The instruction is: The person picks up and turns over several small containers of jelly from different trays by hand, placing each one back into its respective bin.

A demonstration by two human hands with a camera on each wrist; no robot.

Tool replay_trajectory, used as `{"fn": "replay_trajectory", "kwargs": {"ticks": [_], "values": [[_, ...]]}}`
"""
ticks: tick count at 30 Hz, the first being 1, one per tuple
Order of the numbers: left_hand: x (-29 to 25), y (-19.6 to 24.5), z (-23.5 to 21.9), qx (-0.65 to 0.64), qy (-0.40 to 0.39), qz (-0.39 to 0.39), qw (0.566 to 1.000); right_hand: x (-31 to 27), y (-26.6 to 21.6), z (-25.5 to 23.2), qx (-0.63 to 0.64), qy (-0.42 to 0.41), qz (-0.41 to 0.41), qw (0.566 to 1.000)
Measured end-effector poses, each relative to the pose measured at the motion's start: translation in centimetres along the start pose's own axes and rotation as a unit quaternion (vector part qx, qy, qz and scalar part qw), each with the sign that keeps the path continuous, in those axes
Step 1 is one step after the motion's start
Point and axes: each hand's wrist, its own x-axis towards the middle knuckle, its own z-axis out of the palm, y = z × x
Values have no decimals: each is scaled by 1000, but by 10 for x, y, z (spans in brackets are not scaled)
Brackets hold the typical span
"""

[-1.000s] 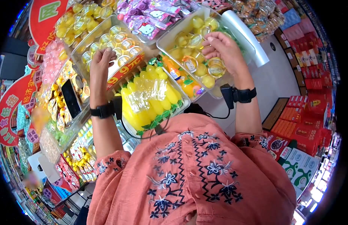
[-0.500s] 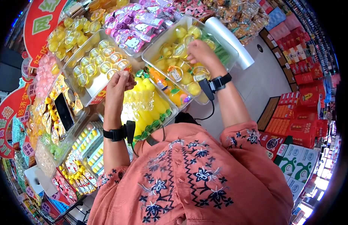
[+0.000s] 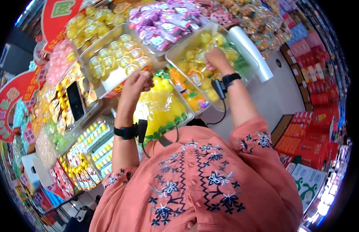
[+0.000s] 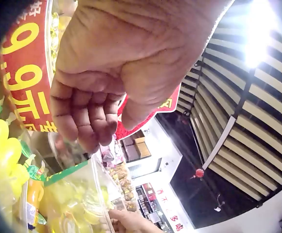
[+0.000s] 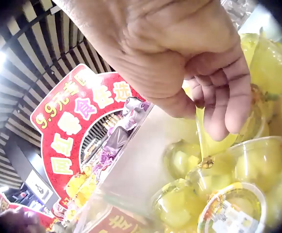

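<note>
We see the left hand (image 3: pixel 138 82) hanging by the yellow packs (image 3: pixel 158 106), knuckles turned up, its fingers side by side, loosely bent and holding nothing. Our right forearm slants inward, and the right hand (image 3: pixel 217 58) dips into the clear tub (image 3: pixel 181 48), thumb and fingers pinching a yellow cup (image 5: pixel 216 144) just above the other cups (image 5: pixel 180 206) there.

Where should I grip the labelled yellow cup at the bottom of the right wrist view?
Probably best by the rim of the labelled cup, finger and thumb across it, coming from above with the right hand: its round lid faces up, rim exposed, while neighbouring cups crowd close.
</note>
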Motion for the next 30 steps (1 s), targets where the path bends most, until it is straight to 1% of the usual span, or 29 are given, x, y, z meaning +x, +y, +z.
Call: {"fn": "replay_trajectory", "kwargs": {"ticks": [2, 4, 5, 8, 11, 12, 15, 18, 21, 23, 30], "values": [[-1, -2, -1, -15, -5, 10, 1000, 3, 6, 1, 4, 21, 9, 1000], [-3, 1, 3, -5, 10, -11, 1000, -6, 3, -4, 22, 3, 2, 1000], [-4, 2, 2, 6, 10, -15, 1000, -14, 1, -9, 29, 0, -18, 999], [-4, 2, 3, 10, 7, -25, 1000, -33, -14, -25, 62, -4, -47, 997], [3, 0, 4, -6, -16, -31, 999, -64, -38, -32, 167, -27, -96, 981], [6, -1, 6, -13, -29, -34, 999, -75, -45, -31, 185, -51, -113, 975], [3, 12, 23, -82, -52, -26, 995, -109, -66, -13, 235, -117, -149, 954], [-3, 23, 29, -128, -88, -18, 988, -119, -68, 14, 275, -203, -141, 929], [-8, 21, 24, -160, -102, -4, 982, -127, -66, 37, 281, -240, -144, 918], [-10, 19, 21, -180, -106, 9, 978, -128, -64, 49, 278, -255, -147, 914], [-14, 14, 13, -188, -64, 7, 980, -128, -69, 61, 280, -265, -141, 912]]}}
